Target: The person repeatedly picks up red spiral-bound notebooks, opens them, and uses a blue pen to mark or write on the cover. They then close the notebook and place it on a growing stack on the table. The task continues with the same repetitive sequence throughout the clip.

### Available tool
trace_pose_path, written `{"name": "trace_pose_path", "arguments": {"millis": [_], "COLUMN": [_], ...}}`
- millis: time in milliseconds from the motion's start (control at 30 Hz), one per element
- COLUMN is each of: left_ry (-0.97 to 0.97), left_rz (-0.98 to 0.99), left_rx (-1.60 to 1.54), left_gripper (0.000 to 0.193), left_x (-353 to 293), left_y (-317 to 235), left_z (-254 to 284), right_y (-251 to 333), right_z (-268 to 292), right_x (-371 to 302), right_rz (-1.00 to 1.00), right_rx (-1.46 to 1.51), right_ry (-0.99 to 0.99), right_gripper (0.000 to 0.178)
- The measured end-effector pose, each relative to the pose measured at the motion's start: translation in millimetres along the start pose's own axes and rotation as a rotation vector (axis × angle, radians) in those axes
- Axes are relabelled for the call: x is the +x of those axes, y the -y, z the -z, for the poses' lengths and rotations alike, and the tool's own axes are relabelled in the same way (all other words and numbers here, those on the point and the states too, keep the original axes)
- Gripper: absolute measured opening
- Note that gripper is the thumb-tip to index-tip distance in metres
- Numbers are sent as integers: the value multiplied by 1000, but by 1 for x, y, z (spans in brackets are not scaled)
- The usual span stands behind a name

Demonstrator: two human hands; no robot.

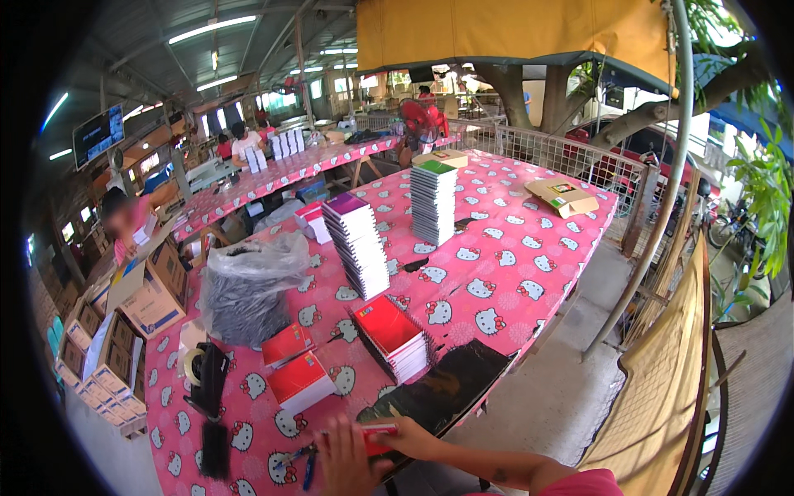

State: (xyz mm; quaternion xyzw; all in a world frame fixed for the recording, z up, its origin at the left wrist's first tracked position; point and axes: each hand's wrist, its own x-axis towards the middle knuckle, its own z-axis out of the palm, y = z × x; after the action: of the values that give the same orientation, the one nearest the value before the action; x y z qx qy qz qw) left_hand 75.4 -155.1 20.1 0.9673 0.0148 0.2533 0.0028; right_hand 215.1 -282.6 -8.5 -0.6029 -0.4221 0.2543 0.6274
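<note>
Near the front edge of the table, my right hand (409,438) grips a small red notebook (376,433). My left hand (343,459) lies against its left side with fingers stretched out, slightly blurred. Beside the left fingers is a blue-handled tool (308,469), seemingly pliers, partly hidden. Just ahead stand short stacks of red-covered notebooks (302,380), and to the right a taller red stack of spiral notebooks (389,331) next to a black sheet (451,380). Farther back rise a purple-topped stack (356,244) and a green-topped stack (433,202).
A clear plastic bag of black spiral coils (246,298) and a black tape dispenser (210,372) sit at left. Cardboard boxes (153,291) stand beyond the pink patterned tablecloth (496,256). Flattened cardboard (562,198) lies far right. A co-worker (124,219) handles papers at left.
</note>
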Motion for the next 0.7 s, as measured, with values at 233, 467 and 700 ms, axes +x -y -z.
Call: {"name": "trace_pose_path", "arguments": {"millis": [233,467,700], "left_ry": [-31,433,119], "left_rz": [114,170,36], "left_rx": [-2,-345,122], "left_gripper": [66,54,71], "left_x": [36,30,-7], "left_y": [4,28,-7], "left_z": [30,58,8], "right_y": [14,7,6], "right_z": [-5,8,-8], "right_x": [2,2,1], "right_rz": [-155,-53,-179], "right_rx": [150,94,352], "right_ry": [117,145,-77], "right_gripper": [34,35,32]}}
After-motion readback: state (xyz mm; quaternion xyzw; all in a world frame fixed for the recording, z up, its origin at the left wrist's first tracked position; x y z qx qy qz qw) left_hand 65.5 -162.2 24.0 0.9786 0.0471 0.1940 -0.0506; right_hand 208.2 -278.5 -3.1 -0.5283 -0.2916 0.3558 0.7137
